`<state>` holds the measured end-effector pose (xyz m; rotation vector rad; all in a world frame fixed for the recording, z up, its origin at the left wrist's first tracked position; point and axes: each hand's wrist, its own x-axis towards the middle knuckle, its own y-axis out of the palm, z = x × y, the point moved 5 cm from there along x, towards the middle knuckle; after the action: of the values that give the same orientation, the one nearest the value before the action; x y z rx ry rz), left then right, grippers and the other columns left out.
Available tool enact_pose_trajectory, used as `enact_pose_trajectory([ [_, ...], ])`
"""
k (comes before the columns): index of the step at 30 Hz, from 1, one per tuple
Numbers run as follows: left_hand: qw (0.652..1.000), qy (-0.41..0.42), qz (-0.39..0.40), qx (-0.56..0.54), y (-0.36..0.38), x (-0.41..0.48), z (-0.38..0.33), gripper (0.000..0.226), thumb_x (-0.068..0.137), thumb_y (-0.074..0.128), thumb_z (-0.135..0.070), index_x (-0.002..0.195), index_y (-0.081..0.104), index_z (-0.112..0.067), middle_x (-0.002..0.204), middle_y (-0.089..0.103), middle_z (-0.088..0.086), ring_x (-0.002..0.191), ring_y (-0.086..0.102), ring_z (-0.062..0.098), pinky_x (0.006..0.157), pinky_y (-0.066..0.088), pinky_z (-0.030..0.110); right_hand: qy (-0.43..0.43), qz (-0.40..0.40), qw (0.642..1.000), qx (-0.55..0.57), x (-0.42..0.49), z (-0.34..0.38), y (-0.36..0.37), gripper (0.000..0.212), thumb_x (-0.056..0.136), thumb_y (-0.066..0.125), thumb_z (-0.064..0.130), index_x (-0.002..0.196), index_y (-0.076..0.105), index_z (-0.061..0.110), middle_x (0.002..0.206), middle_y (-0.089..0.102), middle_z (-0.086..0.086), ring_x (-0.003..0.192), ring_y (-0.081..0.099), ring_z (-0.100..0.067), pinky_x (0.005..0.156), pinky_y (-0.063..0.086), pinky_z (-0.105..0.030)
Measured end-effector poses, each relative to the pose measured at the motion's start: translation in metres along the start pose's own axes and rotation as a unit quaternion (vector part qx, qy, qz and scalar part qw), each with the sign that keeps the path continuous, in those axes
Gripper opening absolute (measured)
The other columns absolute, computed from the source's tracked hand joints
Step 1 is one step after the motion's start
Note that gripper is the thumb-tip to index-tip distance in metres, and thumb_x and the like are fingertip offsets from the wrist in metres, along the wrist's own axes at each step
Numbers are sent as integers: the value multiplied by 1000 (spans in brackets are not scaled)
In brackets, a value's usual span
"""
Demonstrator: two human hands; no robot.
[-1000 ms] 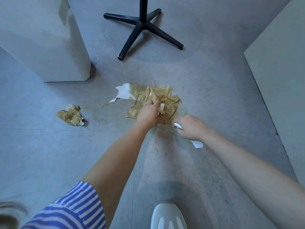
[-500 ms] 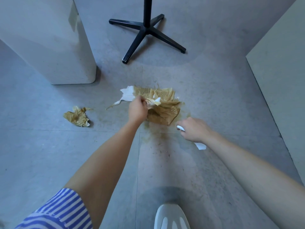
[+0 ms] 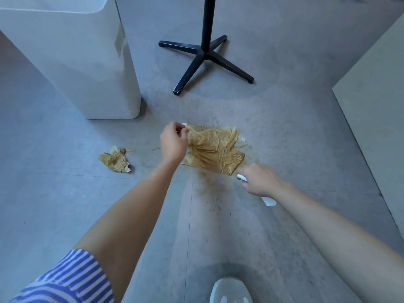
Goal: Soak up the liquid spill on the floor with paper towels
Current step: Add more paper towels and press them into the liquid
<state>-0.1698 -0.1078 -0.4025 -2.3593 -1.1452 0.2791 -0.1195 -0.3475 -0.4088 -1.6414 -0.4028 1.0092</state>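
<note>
A brown, soaked paper towel [image 3: 215, 149] lies spread over the spill on the grey floor. My left hand [image 3: 173, 142] pinches its left edge, gathering the wet sheet. Thin brown streaks of the spill [image 3: 207, 189] remain on the floor just in front of the towel. To the right, my right hand [image 3: 260, 181] grips a clean white paper towel [image 3: 267, 201], whose ends stick out on both sides of the fist. A second crumpled, soaked towel [image 3: 115, 160] lies apart on the floor to the left.
A tall white bin [image 3: 83, 62] stands at the back left. A black stand with a cross-shaped base [image 3: 205, 55] is behind the spill. A pale wall panel [image 3: 376, 106] runs along the right. My white shoe [image 3: 229, 290] shows at the bottom edge.
My left hand moved from the middle of the soaked towel to its left edge and gathered the white corner in. The right hand stayed in place with its clean towel.
</note>
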Motion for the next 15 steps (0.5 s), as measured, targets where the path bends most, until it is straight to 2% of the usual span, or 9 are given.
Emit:
enact_pose_trajectory([
  [2,999,14,44,-12,16,-7,-10,13,91,56,-13,96,66,-5,95,68,7,87,60,18,72,41,22,-2,6,1000,-1,-2,1,-1,6,88,44,16,85,48,13,91,59,-9,83,57,-32,59,35,-31],
  [4,991,14,128,-20,36,-18,-18,15,92,56,-17,99,66,-8,98,67,5,88,61,17,72,40,21,1,11,1000,-4,-4,0,-1,6,88,44,15,82,43,15,87,55,-9,79,53,-32,58,33,-31],
  [5,983,43,175,38,47,-23,-18,18,93,55,-22,103,65,-11,106,66,4,97,60,19,77,41,23,5,14,1000,-4,-5,-1,-1,7,88,44,15,82,42,15,86,54,-10,78,51,-32,56,31,-31],
  [7,927,143,235,257,63,-34,-13,32,93,49,-33,118,59,-16,136,50,6,129,40,24,99,34,34,11,16,1000,-7,-6,-4,1,7,87,45,15,82,40,16,88,56,-11,75,47,-30,51,28,-31],
  [9,858,210,253,394,66,-45,-2,50,97,39,-41,142,38,-19,159,13,6,147,5,27,115,12,49,15,22,1000,-8,-6,-7,3,5,86,44,16,83,42,18,95,61,-11,74,43,-28,47,23,-29],
  [10,833,233,266,426,67,-52,5,58,99,32,-45,150,24,-19,161,-1,5,148,-6,27,116,3,53,18,27,999,-8,-6,-9,4,3,86,44,16,84,44,18,97,62,-10,75,45,-28,47,23,-28],
  [12,785,247,312,474,67,-65,23,65,99,18,-52,154,3,-20,161,-12,3,147,-15,24,115,-10,54,22,29,999,-11,-6,-9,3,7,87,44,16,89,51,16,100,63,-9,78,49,-28,48,25,-28],
  [14,761,217,352,500,64,-71,39,67,98,11,-55,153,-4,-20,160,-12,0,147,-13,21,112,-16,56,26,25,999,-14,-5,-8,1,14,87,44,16,95,55,14,99,63,-10,77,49,-28,47,23,-27],
  [15,762,206,360,498,61,-72,42,67,98,11,-56,153,-4,-20,160,-11,-1,147,-11,20,111,-17,57,27,23,999,-12,-5,-7,0,17,87,44,16,98,57,13,99,63,-10,79,52,-30,47,25,-27],
])
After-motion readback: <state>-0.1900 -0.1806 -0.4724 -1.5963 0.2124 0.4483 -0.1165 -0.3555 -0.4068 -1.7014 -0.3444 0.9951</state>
